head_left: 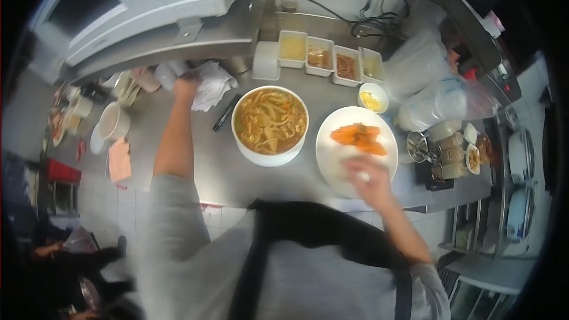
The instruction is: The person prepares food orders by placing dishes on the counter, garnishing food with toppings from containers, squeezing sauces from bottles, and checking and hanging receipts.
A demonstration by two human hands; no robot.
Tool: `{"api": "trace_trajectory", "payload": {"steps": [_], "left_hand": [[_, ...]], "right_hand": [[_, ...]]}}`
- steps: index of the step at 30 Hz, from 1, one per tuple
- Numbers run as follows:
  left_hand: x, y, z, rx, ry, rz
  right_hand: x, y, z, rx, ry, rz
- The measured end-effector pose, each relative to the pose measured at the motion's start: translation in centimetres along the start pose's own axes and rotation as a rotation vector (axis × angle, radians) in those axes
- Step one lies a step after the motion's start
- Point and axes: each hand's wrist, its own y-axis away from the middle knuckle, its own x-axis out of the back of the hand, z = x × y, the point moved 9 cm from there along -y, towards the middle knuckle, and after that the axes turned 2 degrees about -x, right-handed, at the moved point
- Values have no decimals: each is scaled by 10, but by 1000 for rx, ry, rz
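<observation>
My left hand (187, 86) reaches to the back of the steel counter, beside crumpled white papers (213, 85); its fingers are hard to make out. Over the near edge of a white plate (330, 173) is my right hand (366, 179), blurred, its fingers bent together around something small and whitish that I cannot make out. Orange slices (358, 137) lie on the plate's far half. Left of the plate stands a big white bowl (271, 159) full of brown noodle soup (269, 120). A black pen (226, 114) lies between the papers and the bowl.
Several white tubs (292, 48) of ingredients line the back, with a small yellow-filled bowl (373, 98) before them. Plastic bags (435, 104) and jars (453, 154) are at right. A white appliance (148, 12) overhangs the back left. A white cup (114, 121) stands left. A person (77, 272) is at lower left.
</observation>
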Motion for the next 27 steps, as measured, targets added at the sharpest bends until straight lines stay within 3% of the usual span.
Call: {"api": "trace_trajectory", "payload": {"steps": [1,4,5,7,9,12,13,16,17,20,27], "left_hand": [[11,9,8,4,98,26],[34,20,7,306,367,-10],[61,31,15,350,302,68],[90,68,29,357,316,202],[105,113,44,338,431,236],[125,180,69,425,529,136],[129,201,74,470,534,100],[141,237,86,539,513,55],[143,245,88,555,501,49],[148,252,93,538,485,90],[151,246,98,563,434,50]], "right_hand": [[12,-27,-3,98,131,86],[30,-120,48,33,293,128],[32,-151,75,-13,346,160],[18,-205,148,-40,469,81],[-13,-235,203,-345,752,-305],[-30,-258,241,-48,858,-95],[-27,-263,243,-280,831,-184],[-25,-281,268,-344,822,-237],[-21,-285,280,-330,842,-147],[-27,-302,333,-242,832,-191],[4,-299,290,-275,628,-130]]}}
